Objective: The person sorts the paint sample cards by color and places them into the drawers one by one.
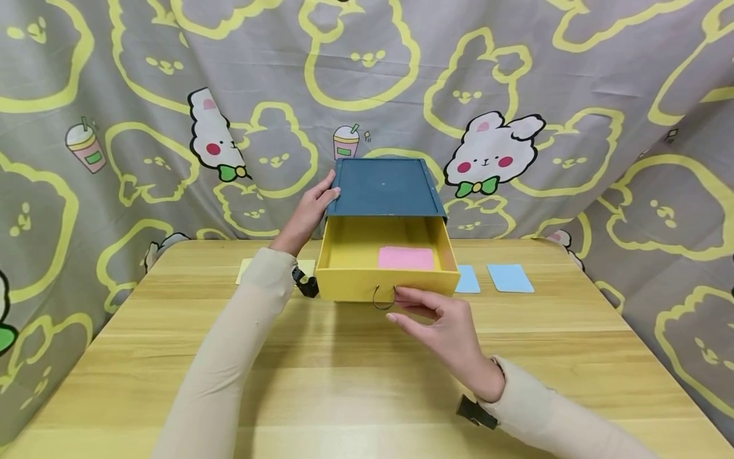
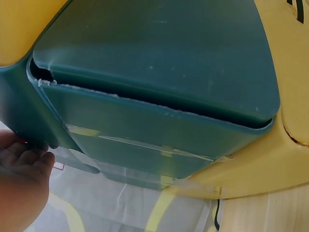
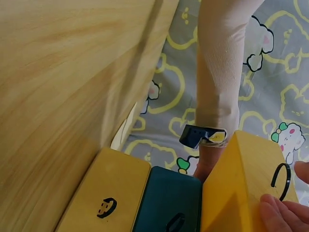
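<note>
No text, label, brand or number can be read on the drawer (image 1: 348,285) before the right hand (image 1: 450,326), the box (image 1: 384,188) by the left hand (image 1: 311,209) or the curtain (image 1: 395,118).

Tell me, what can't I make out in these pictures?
Back of the open drawer: head view, under the dark top.
Middle of yellow paper: head view, behind the left sleeve; one sheet or two is unclear.
Left part of one blue note: head view, behind the open drawer.
Inside of the green drawer: right wrist view, behind its shut front.
Much of the right hand: right wrist view, past the edge.
</note>
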The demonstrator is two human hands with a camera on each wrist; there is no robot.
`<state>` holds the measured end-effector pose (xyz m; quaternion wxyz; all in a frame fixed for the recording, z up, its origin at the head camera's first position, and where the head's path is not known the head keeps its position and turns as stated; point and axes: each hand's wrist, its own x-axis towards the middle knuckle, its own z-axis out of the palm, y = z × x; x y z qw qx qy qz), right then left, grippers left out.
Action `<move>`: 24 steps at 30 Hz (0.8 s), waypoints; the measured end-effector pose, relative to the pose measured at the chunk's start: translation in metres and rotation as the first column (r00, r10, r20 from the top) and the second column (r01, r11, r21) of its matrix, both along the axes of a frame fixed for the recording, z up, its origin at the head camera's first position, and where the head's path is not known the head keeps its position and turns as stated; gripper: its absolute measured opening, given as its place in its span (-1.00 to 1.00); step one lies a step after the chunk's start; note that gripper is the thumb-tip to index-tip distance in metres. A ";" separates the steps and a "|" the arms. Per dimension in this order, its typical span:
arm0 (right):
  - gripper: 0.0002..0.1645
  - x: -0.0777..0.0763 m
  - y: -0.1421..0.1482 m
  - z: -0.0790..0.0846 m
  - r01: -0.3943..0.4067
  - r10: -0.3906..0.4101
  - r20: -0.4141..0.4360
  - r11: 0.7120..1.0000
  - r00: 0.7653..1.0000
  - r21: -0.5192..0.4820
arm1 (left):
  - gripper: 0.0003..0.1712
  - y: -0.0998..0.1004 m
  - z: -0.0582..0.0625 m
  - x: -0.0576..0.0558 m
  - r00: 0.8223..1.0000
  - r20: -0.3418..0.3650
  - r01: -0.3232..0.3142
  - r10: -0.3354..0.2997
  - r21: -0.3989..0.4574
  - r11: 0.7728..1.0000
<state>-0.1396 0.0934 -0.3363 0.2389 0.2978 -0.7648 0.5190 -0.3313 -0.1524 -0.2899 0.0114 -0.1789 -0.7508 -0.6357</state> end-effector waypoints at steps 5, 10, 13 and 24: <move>-0.50 0.000 -0.001 -0.001 0.011 -0.007 -0.109 0.999 0.994 0.032 | -0.25 0.002 0.000 -0.001 1.000 0.003 0.000 0.000 0.016 1.000; -0.56 -0.002 -0.001 0.004 0.035 -0.025 -0.147 0.997 0.989 0.067 | -0.25 0.002 0.001 -0.001 1.000 0.004 0.006 -0.007 0.020 1.000; -0.61 -0.005 -0.002 0.007 0.036 -0.028 -0.128 0.998 0.991 0.057 | -0.26 0.002 0.001 -0.002 1.000 0.006 0.008 -0.008 0.020 1.000; -0.65 -0.029 -0.008 0.008 0.083 -0.083 0.006 0.996 0.997 -0.017 | -0.27 0.000 0.000 -0.003 0.999 0.032 0.012 -0.014 0.064 0.998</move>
